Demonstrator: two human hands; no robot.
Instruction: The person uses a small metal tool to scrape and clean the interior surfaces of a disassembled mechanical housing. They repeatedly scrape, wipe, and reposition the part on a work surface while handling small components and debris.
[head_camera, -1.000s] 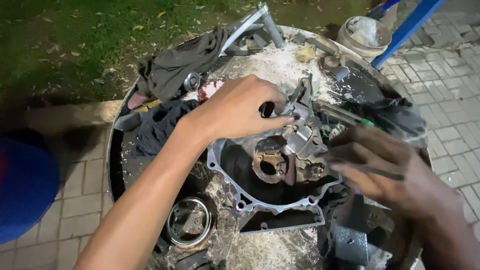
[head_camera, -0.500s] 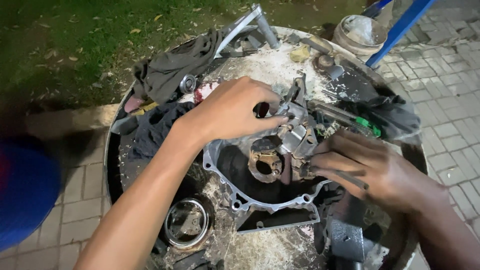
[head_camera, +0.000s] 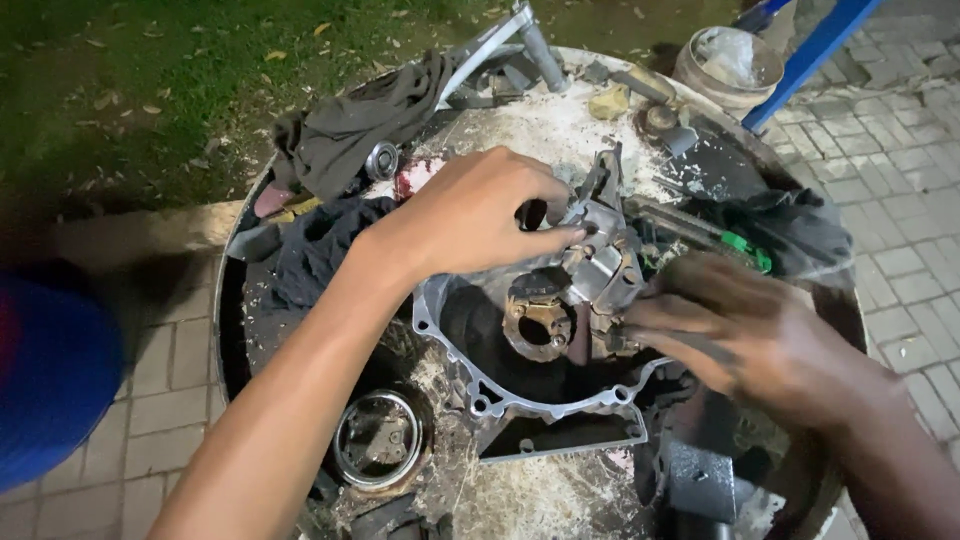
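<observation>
At the far left edge a blurred blue shape (head_camera: 45, 385) fills the near corner, over grey paving. Right of it begins the round, grimy work table (head_camera: 520, 500), its top white-stained and cluttered. On its left part lie a dark cloth (head_camera: 320, 250) and, farther off, a grey rag (head_camera: 350, 130) with a small metal bearing (head_camera: 382, 160) resting on it. Near the front left sits a round metal ring part (head_camera: 380, 438).

The left hand (head_camera: 470, 215) reaches in from the near left, its forearm crossing the table, and its fingers (head_camera: 545, 240) are curled closed around the upper part of a small grey metal assembly (head_camera: 600, 265). That assembly stands in the middle of the table, inside an open engine case (head_camera: 530, 400) with a pale gasket rim, beside a rusty round part (head_camera: 535, 320) in the case's hollow.

The right hand (head_camera: 730, 330) comes in from the near right, blurred, its fingers bent against the right side of the same assembly; whether it truly grips it I cannot tell. Beyond it lies a tool with a green handle (head_camera: 745, 248) on a black cloth (head_camera: 790, 225). At the far right stand a pale bucket (head_camera: 725, 65) and a blue bar (head_camera: 815, 55).
</observation>
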